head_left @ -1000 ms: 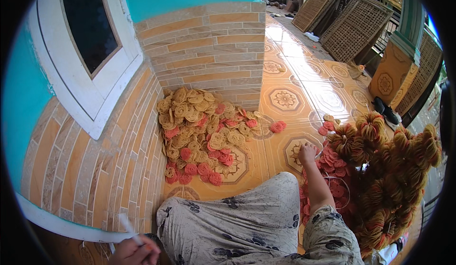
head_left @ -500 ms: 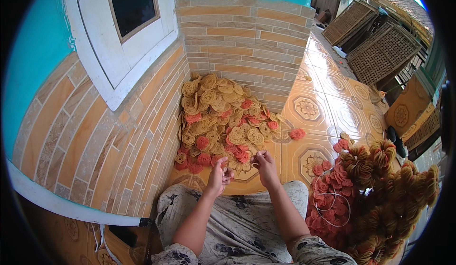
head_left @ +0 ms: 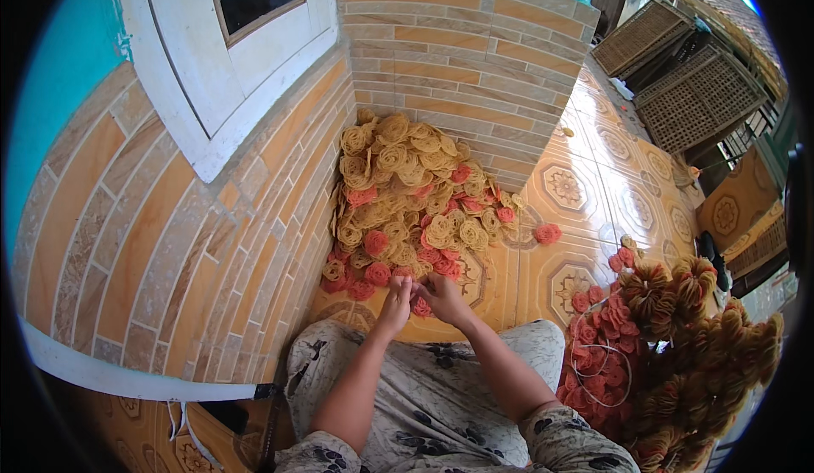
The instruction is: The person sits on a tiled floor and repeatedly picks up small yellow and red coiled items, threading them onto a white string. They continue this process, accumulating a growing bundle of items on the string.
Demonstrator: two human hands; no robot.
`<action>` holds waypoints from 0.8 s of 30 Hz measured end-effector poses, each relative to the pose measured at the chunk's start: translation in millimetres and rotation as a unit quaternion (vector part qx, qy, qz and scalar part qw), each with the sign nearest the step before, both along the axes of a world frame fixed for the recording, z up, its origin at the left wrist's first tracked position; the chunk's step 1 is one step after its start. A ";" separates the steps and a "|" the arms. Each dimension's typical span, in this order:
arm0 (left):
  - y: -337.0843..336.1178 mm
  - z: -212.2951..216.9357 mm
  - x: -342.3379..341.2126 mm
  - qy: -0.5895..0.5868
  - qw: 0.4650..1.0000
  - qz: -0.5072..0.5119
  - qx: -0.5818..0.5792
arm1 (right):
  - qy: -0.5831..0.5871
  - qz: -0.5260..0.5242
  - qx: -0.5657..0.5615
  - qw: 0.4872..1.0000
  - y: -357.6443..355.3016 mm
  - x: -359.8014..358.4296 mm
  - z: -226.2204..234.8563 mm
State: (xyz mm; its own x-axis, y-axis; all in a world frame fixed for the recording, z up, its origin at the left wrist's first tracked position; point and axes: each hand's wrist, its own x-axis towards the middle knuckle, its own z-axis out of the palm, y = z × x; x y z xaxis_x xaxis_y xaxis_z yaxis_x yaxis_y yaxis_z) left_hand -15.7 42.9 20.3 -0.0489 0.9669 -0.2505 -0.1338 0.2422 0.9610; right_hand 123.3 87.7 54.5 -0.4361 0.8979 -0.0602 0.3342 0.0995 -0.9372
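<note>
My left hand (head_left: 394,305) and my right hand (head_left: 444,300) meet in front of my lap, fingertips touching or nearly so. Both have their fingers drawn into a pinch; whatever lies between them is too small or hidden to name. Just beyond them a heap of tan, rose-like coils (head_left: 392,155), mixed with coral-pink ones, fills the corner against the wall. One pink rosette (head_left: 421,307) shows on the floor right by my fingers. Another pink rosette (head_left: 548,234) lies alone on the tiles farther right.
At my right is a pile of pink rosettes (head_left: 598,337) with a white cord (head_left: 629,375) looped over it. Beside it stand thick tan bundles (head_left: 721,354). A tiled wall (head_left: 458,66) and white-framed door (head_left: 182,74) bound the left and back. Woven panels (head_left: 699,95) lean far right.
My hands were apart and have come together, the right one moving left to the left one. The view has shifted slightly, so the heap sits a little farther right and higher.
</note>
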 end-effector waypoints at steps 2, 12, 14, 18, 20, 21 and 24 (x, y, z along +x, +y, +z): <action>0.6 0.4 -6.4 -0.024 0.999 -0.035 -0.032 | -0.024 -0.001 0.025 0.999 9.7 4.0 -3.4; 0.7 3.2 -10.4 -0.045 0.999 0.016 0.000 | 0.117 -0.114 -0.075 0.984 17.7 15.2 -14.5; 1.8 4.8 -12.1 -0.088 0.995 0.045 -0.009 | 0.190 -0.125 -0.130 0.965 21.5 29.1 -8.6; 4.0 9.0 -15.1 -0.124 0.988 0.086 -0.026 | 0.384 -0.148 -0.257 0.875 25.0 35.6 -10.2; 3.5 10.5 -15.4 -0.128 0.986 0.100 -0.029 | 0.420 -0.140 -0.284 0.851 23.9 32.4 -15.6; 3.4 11.0 -15.5 -0.131 0.986 0.104 -0.026 | 0.426 -0.124 -0.285 0.850 23.4 30.3 -18.4; 3.1 12.0 -15.7 -0.142 0.983 0.116 -0.023 | 0.435 -0.112 -0.296 0.843 21.2 26.2 -23.7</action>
